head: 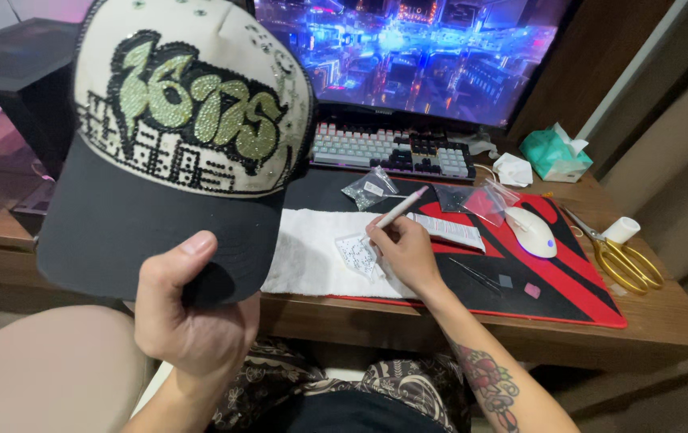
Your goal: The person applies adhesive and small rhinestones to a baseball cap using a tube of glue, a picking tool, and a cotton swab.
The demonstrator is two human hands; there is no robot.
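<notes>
Cap [175,136] brim sits pinched in your left hand [187,317], raised over the desk [665,321]; your right hand [408,252] holds a white pen tool [398,210] above the rhinestone bag [357,255] on the white towel [312,256].

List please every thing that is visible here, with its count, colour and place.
cap: 1, cream front with green and black stones, black brim, held up at left
pen tool: 1, white, in the right hand
towel: 1, white, on the desk edge
stone bag: 1, clear, on the towel
small bags: about 3, clear, behind the towel
tube: 1, white, on the mat
mat: 1, red and black, on the desk
mouse: 1, white, on the mat
keyboard: 1, white and black, below the monitor
monitor: 1, blue picture, at back
scissors: 1, gold, at right
tissue pack: 1, teal, back right
left hand: grips the brim
right hand: holds the pen tool
</notes>
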